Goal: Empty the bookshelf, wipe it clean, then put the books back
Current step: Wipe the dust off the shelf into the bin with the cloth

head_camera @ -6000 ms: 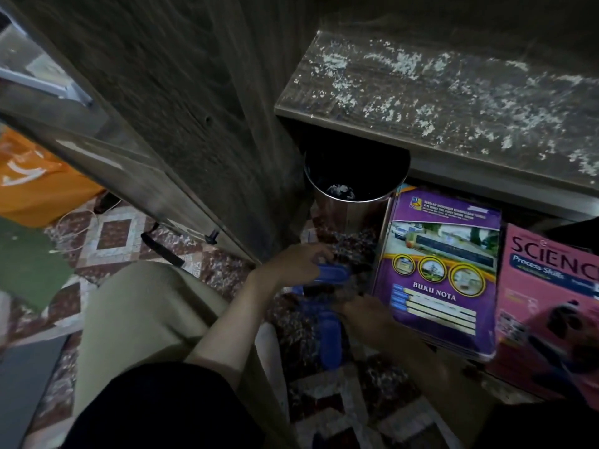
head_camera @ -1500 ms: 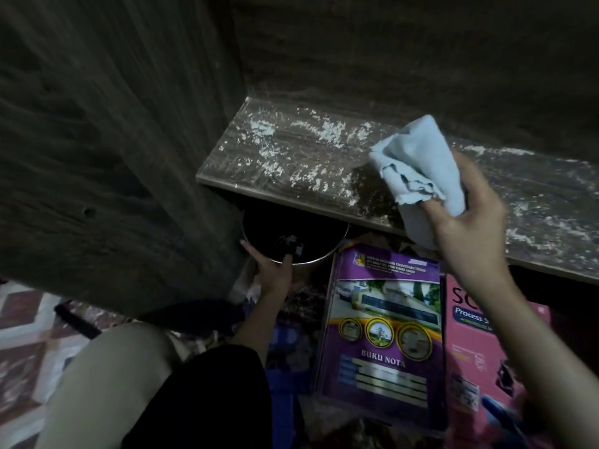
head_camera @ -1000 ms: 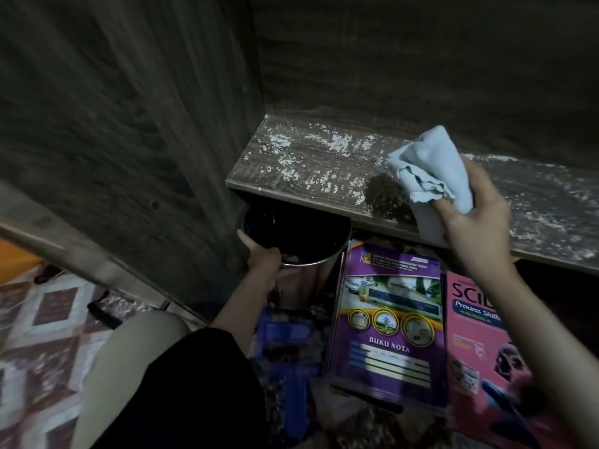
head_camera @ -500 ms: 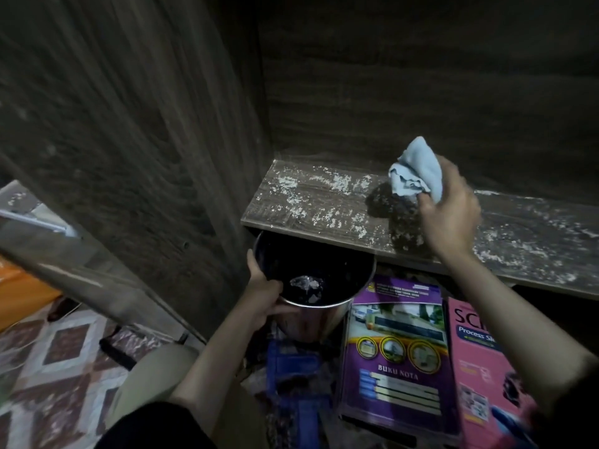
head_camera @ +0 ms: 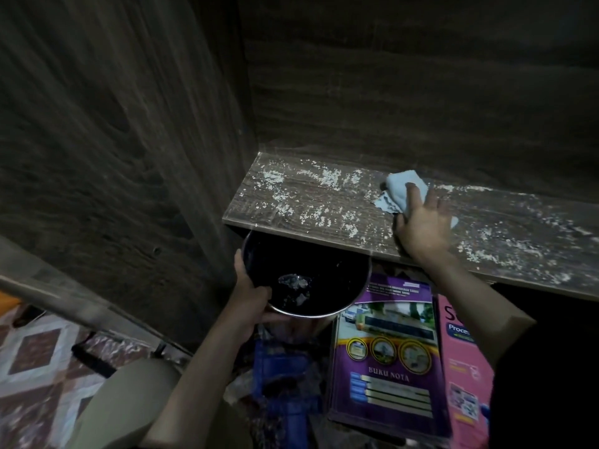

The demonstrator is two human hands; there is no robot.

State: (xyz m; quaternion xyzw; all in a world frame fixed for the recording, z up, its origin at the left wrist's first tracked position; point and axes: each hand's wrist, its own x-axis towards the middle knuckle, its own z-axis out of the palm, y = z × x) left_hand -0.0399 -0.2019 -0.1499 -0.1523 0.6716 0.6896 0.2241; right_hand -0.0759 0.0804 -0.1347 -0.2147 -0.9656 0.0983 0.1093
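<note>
Floor tiles (head_camera: 35, 351): patterned, at the far left, outside the unit.
Bookshelf side panel (head_camera: 113, 157): dark wood grain, upright, closing the left end of the shelf. I judge that it will stop anything pushed leftward.
Left hand (head_camera: 249, 296): thumb hooked inside the rim, fingers curled under the outside, clamping the near-left edge of the bin.
Bin (head_camera: 324, 314): round metal, dark inside, with a few pale scraps at the bottom. It is tucked under the front lip of the shelf at its left end; I cannot tell whether the rim touches the board. I judge that it is held there to catch whatever is swept off the edge.
Shelf board (head_camera: 308, 202): no books on it. White crumbs lie thickest to the left of the cloth, with fainter smears to the right.
Cloth (head_camera: 400, 189): pale blue, bunched, lying on the board toward the back, partly under the fingers.
Right hand (head_camera: 421, 228): fingers straight and spread over the cloth, pressing it down and pinching nothing. I judge that the flat press gives broad contact for pushing the debris toward the bin.
Purple notebook (head_camera: 385, 367): 1 copy, marked "BUKU NOTA", below the shelf and just right of the bin.
Pink book (head_camera: 463, 367): directly beside the notebook on its right. I judge that both are parked below to stay out of the sweep.
Stage: 1 of 3 steps looks done for this shelf, wiping is in hand, and the books are not yet back.
</note>
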